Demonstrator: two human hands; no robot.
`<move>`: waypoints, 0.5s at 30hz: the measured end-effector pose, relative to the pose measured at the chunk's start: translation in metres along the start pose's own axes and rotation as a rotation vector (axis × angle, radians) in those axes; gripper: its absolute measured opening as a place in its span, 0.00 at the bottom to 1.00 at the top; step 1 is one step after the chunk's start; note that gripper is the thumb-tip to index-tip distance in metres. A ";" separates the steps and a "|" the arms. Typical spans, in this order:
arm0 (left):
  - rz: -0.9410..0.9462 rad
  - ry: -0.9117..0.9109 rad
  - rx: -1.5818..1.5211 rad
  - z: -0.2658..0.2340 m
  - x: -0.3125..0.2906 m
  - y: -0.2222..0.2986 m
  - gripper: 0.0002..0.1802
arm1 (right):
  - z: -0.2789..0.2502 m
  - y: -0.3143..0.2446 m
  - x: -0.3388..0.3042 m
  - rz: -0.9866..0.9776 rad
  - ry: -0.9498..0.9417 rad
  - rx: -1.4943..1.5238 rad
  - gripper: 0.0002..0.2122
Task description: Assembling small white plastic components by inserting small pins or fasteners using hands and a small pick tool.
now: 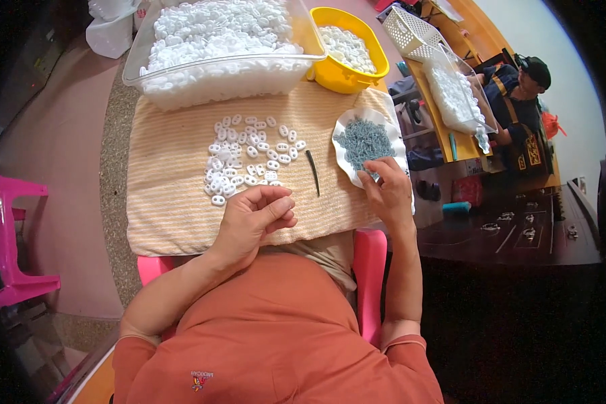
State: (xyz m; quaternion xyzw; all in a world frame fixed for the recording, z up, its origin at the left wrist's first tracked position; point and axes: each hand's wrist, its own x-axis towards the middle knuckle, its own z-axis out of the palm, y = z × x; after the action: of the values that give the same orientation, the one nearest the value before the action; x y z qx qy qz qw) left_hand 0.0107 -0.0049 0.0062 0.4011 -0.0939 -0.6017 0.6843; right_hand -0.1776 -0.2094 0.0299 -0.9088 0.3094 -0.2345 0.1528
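Observation:
My left hand hovers over the near edge of the striped cloth, its fingers curled and the thumb pressed to the forefinger; whatever they may hold is hidden. My right hand reaches to the near rim of a white wavy-edged plate. Its thumb and fingertips come together beside a heap of small grey-blue pieces, and I cannot make out what is between them. Ahead of my left hand lie many small white oval pieces with two holes. A thin dark stick rests between them and the plate.
A large clear bin full of white pieces stands at the back, beside a yellow basin of off-white pieces. Pink stools flank the left side. At right, a person sits by another clear bin.

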 end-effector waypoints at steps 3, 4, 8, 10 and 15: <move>-0.003 0.005 0.007 0.001 0.000 0.001 0.10 | -0.002 -0.003 0.006 0.017 -0.042 -0.068 0.08; -0.004 0.006 0.007 0.001 0.000 0.000 0.10 | -0.001 -0.004 0.007 0.018 -0.043 -0.067 0.08; -0.020 -0.002 0.017 0.001 0.000 0.001 0.10 | 0.000 -0.006 0.011 0.043 -0.069 -0.098 0.07; -0.021 -0.010 0.018 0.001 0.000 0.000 0.10 | 0.001 -0.005 0.012 0.035 -0.076 -0.091 0.06; -0.037 -0.011 0.021 0.000 0.000 -0.001 0.09 | 0.005 0.000 0.011 0.017 -0.090 -0.066 0.04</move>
State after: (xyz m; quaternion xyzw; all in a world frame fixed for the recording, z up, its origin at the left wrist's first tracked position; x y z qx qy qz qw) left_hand 0.0103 -0.0049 0.0056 0.4066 -0.0967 -0.6154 0.6683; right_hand -0.1668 -0.2156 0.0295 -0.9204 0.3174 -0.1818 0.1385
